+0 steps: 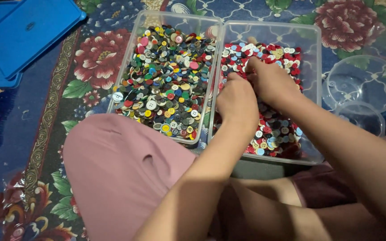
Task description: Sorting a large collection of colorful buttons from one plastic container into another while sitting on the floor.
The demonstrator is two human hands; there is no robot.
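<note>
Floor: a blue carpet (pixel 45 111) with red flowers lay under everything.
Bins: two clear plastic bins sat side by side, touching.
Left bin (pixel 126 71): mixed-colour buttons (pixel 166 76).
Right bin (pixel 313 89): mostly red, white and blue buttons (pixel 273 134).
Left hand (pixel 237 103): down in the right bin, fingers curled; grasp unclear.
Right hand (pixel 269 80): beside it, fingers buried among buttons; cannot tell.
Edges: blue lids (pixel 23 35) far left, clear round bowls (pixel 362 85) right.

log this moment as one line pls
left hand: in right tub, on buttons | right hand: same tub, on buttons | left tub: mixed buttons, untouched
</note>
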